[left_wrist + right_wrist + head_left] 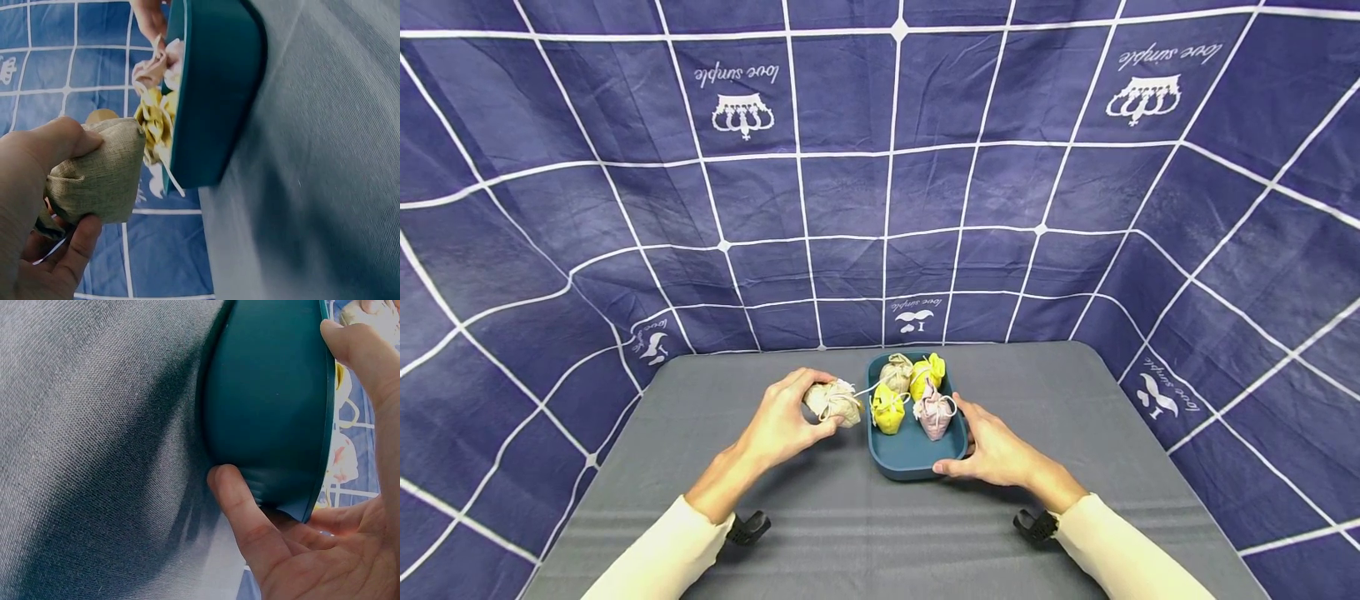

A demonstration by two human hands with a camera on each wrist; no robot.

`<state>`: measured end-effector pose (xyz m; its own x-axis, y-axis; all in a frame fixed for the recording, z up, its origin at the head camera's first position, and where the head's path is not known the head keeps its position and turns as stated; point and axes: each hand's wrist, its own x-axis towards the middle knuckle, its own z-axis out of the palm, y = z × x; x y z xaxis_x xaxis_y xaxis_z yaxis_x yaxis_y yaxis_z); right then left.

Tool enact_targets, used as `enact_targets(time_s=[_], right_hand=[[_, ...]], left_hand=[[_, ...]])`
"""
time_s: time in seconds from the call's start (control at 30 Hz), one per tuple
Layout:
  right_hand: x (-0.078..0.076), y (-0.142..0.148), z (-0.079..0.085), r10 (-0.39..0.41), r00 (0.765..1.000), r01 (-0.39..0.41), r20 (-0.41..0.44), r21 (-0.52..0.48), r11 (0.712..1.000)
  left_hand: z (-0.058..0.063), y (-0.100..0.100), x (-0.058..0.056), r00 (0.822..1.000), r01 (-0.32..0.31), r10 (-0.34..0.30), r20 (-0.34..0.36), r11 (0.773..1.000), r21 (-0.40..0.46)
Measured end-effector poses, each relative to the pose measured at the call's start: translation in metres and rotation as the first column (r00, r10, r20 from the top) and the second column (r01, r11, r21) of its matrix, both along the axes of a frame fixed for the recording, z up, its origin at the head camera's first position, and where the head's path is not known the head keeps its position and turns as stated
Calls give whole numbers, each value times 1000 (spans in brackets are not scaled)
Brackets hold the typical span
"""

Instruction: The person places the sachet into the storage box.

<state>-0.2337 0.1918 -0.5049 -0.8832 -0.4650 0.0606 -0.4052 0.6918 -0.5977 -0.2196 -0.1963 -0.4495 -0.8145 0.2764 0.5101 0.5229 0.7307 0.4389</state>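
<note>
My left hand grips a beige drawstring pouch just left of the tray, thumb on one side and fingers on the other. In the left wrist view this cloth pouch is held apart from the tray's wall. The dark teal tray lies on the table. Inside it sit two yellow pouches, one nearer and one farther, plus a pink pouch and another beige pouch. At the tray's right side, my right hand holds its wall, thumb on the rim and fingers around the outside.
The grey cloth-covered table extends around the tray. Behind and beside it hangs a blue curtain with white grid lines. A black wrist device sits at each cuff.
</note>
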Motion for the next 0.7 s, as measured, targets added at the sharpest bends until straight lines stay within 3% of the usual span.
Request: enact_targets(time_s=[0.37, 0.7], right_hand=[[-2, 1, 1, 12, 1000, -12, 2, -8, 1000], [-2, 0, 2, 17, 1000, -17, 14, -22, 1000]], left_hand=[[6, 26, 2, 995, 98, -98, -13, 995, -4], [3, 47, 0, 986, 163, -162, 29, 985, -51]])
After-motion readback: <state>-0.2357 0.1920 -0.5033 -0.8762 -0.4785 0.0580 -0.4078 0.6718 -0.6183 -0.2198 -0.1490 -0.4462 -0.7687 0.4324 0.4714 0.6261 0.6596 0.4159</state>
